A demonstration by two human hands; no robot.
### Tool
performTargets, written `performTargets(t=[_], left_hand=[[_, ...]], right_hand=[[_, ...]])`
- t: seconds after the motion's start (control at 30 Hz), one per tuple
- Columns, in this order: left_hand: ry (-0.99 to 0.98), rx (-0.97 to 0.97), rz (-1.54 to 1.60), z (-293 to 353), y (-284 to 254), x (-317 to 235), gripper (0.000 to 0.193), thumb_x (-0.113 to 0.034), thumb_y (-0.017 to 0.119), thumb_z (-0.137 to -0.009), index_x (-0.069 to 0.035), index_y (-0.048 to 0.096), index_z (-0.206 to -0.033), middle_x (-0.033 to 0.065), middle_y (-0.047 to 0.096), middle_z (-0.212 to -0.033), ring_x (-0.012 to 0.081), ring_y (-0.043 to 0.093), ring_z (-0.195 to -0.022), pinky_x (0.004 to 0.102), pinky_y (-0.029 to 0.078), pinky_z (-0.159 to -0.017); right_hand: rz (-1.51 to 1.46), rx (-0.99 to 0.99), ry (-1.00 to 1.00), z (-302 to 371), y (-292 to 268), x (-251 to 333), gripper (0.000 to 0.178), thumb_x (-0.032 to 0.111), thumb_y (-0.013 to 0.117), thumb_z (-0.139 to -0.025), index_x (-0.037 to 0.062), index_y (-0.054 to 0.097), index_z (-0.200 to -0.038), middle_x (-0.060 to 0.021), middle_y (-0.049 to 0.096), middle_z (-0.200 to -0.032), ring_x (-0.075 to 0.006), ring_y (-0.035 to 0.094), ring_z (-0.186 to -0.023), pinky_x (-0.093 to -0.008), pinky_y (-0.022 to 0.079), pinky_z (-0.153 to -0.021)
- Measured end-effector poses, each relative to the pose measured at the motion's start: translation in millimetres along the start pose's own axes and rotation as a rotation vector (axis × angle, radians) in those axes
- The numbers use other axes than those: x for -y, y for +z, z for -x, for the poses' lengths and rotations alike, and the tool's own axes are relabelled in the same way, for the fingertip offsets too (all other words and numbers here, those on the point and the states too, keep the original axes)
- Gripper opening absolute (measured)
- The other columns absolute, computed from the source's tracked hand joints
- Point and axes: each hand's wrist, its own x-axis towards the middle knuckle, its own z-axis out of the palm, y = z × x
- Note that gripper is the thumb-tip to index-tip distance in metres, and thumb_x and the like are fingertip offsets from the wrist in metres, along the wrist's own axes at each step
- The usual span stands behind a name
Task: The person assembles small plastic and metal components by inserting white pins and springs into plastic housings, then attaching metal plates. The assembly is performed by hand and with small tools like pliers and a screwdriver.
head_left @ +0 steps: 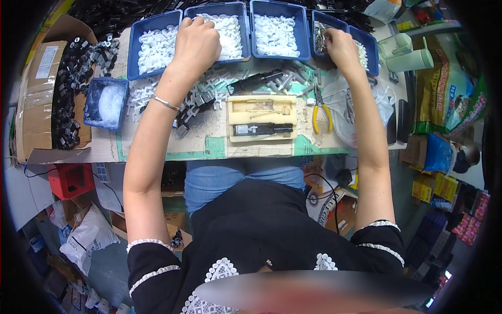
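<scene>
My left hand point(197, 46) is over the meeting rims of two blue bins of small white plastic parts, the left bin point(133, 57) and the middle one point(246, 31). Its fingers are curled and their tips hidden, so what they hold does not show. My right hand point(342, 49) reaches into a smaller blue bin point(337, 22) with thin metal pieces point(320, 37), thumb and fingers pinched together at them. Nearest me, a cream wooden fixture point(261, 102) bears a black elongated part point(262, 129) in its lower slot.
Yellow-handled pliers point(328, 119) lie right of the fixture, beside a clear plastic bag point(342, 112). Loose grey and black fittings point(196, 104) cover the bench behind it. A blue tub of white paste point(107, 123) and a cardboard box point(39, 99) stand left; green cups point(410, 60) stand right.
</scene>
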Motion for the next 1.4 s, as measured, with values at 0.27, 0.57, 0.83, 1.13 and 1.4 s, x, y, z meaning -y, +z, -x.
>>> performTargets(t=[0.27, 0.57, 0.83, 1.13, 1.4], left_hand=[[-0.179, -0.231, 0.399, 23, -23, -21, 0.014, -0.02, 0.063, -0.077, -0.008, 0.069, -0.071, 0.0056, 0.065, -0.073, 0.0175, 0.061, -0.07, 0.0328, 0.044, -0.069], [-0.73, -0.015, 1.765, 55, -56, -76, 0.015, -0.01, 0.062, -0.087, 0.004, 0.064, -0.092, 0.011, 0.067, -0.083, 0.0145, 0.066, -0.076, 0.0229, 0.053, -0.068], [-0.791, -0.052, 1.994, 73, -74, -107, 0.014, -0.008, 0.059, -0.088, 0.006, 0.061, -0.09, 0.014, 0.066, -0.083, 0.0172, 0.067, -0.076, 0.0255, 0.056, -0.068], [-0.784, -0.195, 1.861, 85, -80, -124, 0.009, -0.001, 0.062, -0.085, 0.006, 0.061, -0.091, 0.0113, 0.065, -0.09, 0.0147, 0.065, -0.083, 0.0238, 0.053, -0.075], [-0.704, -0.086, 1.826, 117, -79, -133, 0.03, 0.003, 0.064, -0.081, 0.001, 0.049, -0.107, 0.011, 0.064, -0.095, 0.0159, 0.063, -0.092, 0.0258, 0.051, -0.081]], right_hand=[[0.043, -0.105, 0.02, 7, -15, 3, 0.015, 0.016, 0.06, -0.079, 0.0119, 0.069, -0.091, -0.0125, 0.066, -0.082, -0.0311, 0.064, -0.078, -0.0378, 0.051, -0.07], [-1.068, -0.036, 0.035, 57, -45, 84, 0.01, 0.002, 0.057, -0.079, 0.0002, 0.063, -0.087, -0.0036, 0.065, -0.078, -0.0094, 0.062, -0.074, -0.0214, 0.049, -0.067], [-0.98, -0.084, -0.275, 105, -66, 158, 0.016, -0.006, 0.063, -0.069, 0.0008, 0.051, -0.076, -0.0078, 0.058, -0.071, -0.018, 0.061, -0.067, -0.0271, 0.05, -0.061], [-0.711, -0.169, -0.448, 118, -69, 166, 0.017, -0.003, 0.063, -0.067, 0.0029, 0.051, -0.077, -0.0099, 0.056, -0.073, -0.0271, 0.057, -0.063, -0.0327, 0.047, -0.055], [-0.954, 0.13, -0.228, 144, -68, 155, 0.016, 0.002, 0.067, -0.074, 0.0019, 0.066, -0.09, -0.0092, 0.067, -0.08, -0.021, 0.066, -0.071, -0.0291, 0.053, -0.06]])
